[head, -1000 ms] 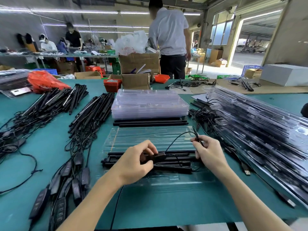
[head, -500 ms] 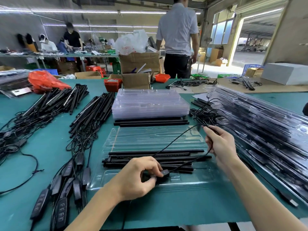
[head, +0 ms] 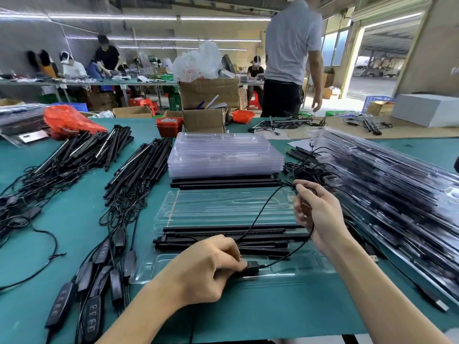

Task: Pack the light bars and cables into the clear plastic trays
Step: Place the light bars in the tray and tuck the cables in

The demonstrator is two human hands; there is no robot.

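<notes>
The open clear tray lies straight in front of the person on the green table, with its long axis going from left to right. Several light bars already lie in it along the same axis. In the near compartment of the tray, the left hand pinches the small black controller of the cable between curled fingers and presses it down. The right hand is raised over the right end of the tray, and its closed fingers hold a gathered loop of the same cable. The cable runs from this hand down to the controller, crossing over the bars. In my judgement, the next move depends on this slack: it must go down into the near compartment, which lies toward the person and to the left of the right hand, so the left hand is nearer to the place. The bars under the cable may catch it. Just behind the tray lie loose bars and a stack of empty trays. To the left lie more bars with cables, and to the right the packed trays.
</notes>
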